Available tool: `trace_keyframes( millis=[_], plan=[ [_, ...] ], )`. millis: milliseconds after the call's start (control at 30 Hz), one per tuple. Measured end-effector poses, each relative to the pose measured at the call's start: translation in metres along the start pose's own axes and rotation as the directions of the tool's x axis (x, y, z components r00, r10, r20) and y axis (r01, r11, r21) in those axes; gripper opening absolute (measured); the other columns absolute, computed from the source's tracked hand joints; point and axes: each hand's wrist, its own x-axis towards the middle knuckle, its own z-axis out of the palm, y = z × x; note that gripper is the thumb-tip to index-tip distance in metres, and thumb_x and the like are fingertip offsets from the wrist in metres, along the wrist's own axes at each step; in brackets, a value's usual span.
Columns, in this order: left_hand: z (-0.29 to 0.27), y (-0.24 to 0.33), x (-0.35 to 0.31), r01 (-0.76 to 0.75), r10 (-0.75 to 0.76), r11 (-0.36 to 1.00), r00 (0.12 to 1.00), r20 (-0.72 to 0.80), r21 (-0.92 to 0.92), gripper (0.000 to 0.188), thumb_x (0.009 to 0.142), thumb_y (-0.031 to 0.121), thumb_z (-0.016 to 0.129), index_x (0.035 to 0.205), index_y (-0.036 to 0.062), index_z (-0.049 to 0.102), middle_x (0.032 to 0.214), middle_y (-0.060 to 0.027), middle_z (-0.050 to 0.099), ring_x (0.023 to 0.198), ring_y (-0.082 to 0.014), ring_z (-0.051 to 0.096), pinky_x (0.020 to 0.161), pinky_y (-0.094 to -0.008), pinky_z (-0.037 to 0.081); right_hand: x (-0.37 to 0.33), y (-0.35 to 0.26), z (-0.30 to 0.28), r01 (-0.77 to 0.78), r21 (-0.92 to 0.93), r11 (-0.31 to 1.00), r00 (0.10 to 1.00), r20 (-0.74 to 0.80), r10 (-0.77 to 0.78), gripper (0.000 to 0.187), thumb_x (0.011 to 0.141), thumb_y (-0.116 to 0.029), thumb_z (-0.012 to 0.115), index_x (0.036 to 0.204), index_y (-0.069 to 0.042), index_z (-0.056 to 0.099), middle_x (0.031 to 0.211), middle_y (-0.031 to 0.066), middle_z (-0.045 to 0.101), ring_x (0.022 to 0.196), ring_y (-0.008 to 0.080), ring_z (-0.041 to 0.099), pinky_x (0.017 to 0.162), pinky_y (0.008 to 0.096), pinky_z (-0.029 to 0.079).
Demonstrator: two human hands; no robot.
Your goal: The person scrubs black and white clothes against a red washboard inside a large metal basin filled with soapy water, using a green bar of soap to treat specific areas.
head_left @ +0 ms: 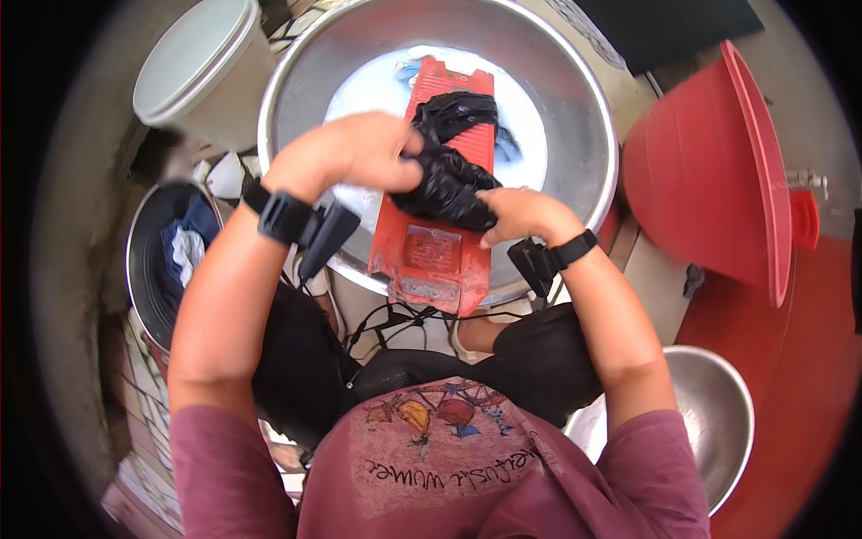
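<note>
A wet black cloth [446,189] lies bunched and folded across a ribbed red plastic washboard [433,249]. My left hand [364,148] is at the cloth's left side, its fingers curled and slightly blurred around that edge. On the right side, my right hand [530,216] grips the cloth between thumb and fingers, close to the board's edge. The washboard slants out of a wide metal basin [575,126], its lower end resting over the near rim. Whitish, soapy water [368,85] fills the basin's bottom, with bits of blue cloth [507,145] showing beside the board.
At the left stand a lidded white bucket [193,67] and a dark tub [144,260] holding dark and white clothes. A large red plastic tub [696,171] leans on its side at the right. Lower right sits a smaller metal bowl [718,422]. My knees flank the basin's near side.
</note>
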Motion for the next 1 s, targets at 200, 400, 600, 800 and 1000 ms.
trace_keyframes(
  millis=[200,400,600,800,1000],
  plan=[
    [0.035,0.011,-0.030,0.105,-0.130,0.981,0.979,0.156,0.163,0.026,0.063,0.025,0.056,0.074,0.0025,0.063,0.065,-0.0203,0.058,0.068,-0.0370,0.058,0.069,-0.0415,0.047,0.034,0.048,0.033,0.292,0.429,0.855,0.955,-0.074,-0.289,0.054,0.072,-0.001,0.056,0.125,-0.005,0.048,0.111,0.0127,0.060,0.103,0.0215,0.056,0.089,0.0310,0.043],
    [0.041,0.023,-0.050,0.036,-0.077,0.978,0.978,0.194,0.204,0.022,0.064,0.020,0.059,0.075,0.0020,0.064,0.072,-0.0166,0.060,0.084,-0.0317,0.057,0.088,-0.0388,0.039,0.078,0.055,0.046,0.224,0.605,0.764,0.903,-0.423,0.070,0.050,0.076,-0.021,0.065,0.120,-0.001,0.052,0.113,0.0200,0.058,0.103,0.0262,0.058,0.087,0.0318,0.045],
    [0.034,0.010,-0.066,0.028,-0.062,0.972,0.988,0.139,0.233,0.023,0.066,0.022,0.064,0.078,0.0024,0.065,0.079,-0.0143,0.061,0.090,-0.0296,0.057,0.100,-0.0385,0.032,0.093,0.038,0.049,0.009,0.613,0.790,0.984,-0.146,0.102,0.043,0.073,-0.022,0.067,0.110,-0.001,0.058,0.093,0.0195,0.064,0.084,0.0258,0.062,0.079,0.0331,0.047],
    [0.034,0.013,-0.065,0.116,-0.166,0.964,0.965,0.201,0.239,0.025,0.068,0.024,0.064,0.081,0.0029,0.066,0.082,-0.0135,0.061,0.093,-0.0277,0.056,0.095,-0.0397,0.035,0.054,0.026,0.000,0.126,0.806,0.578,0.825,-0.409,0.390,0.031,0.069,-0.016,0.062,0.095,0.000,0.064,0.078,0.0059,0.062,0.071,0.0167,0.058,0.066,0.0305,0.045],
    [0.041,0.011,-0.057,0.156,-0.189,0.940,0.978,0.083,0.303,0.033,0.073,0.032,0.064,0.090,0.0030,0.064,0.091,-0.0139,0.061,0.098,-0.0295,0.054,0.089,-0.0391,0.040,0.006,0.028,-0.029,0.437,0.892,-0.112,0.883,-0.402,0.244,0.016,0.076,-0.006,0.056,0.089,0.002,0.061,0.084,0.0086,0.064,0.074,0.0169,0.061,0.073,0.0250,0.048]
  ],
)
